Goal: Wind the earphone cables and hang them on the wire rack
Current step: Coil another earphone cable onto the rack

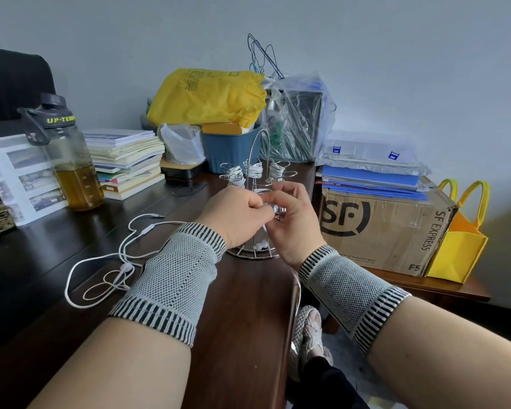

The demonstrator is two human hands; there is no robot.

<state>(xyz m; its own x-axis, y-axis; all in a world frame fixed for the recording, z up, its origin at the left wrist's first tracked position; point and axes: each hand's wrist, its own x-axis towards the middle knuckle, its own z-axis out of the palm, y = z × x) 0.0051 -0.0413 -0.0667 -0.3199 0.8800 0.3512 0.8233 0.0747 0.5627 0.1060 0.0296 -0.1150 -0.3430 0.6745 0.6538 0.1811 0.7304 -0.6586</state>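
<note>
Both hands meet just in front of the chrome wire rack [255, 178], which stands on the dark wooden desk [242, 305] near its right edge. The left hand [236, 215] and the right hand [292, 222] touch at the fingertips, their fingers pinched narrow on a thin white earphone cable [264, 228] with an earbud showing between them; its earbuds hang low by the rack's round base. Each wrist wears a grey knitted wristband with black stripes [177, 276].

Three wound white cable bundles [255, 169] already hang on the rack's upper hooks, just beyond the hands. A second, loose white earphone cable [101, 270] lies sprawled on the desk to the left of the left forearm, plug end towards the far side.

Far left stand a clear drinking bottle with amber liquid [71, 166] and a stack of books [127, 160]. To the right sits a brown cardboard box [387, 228].
</note>
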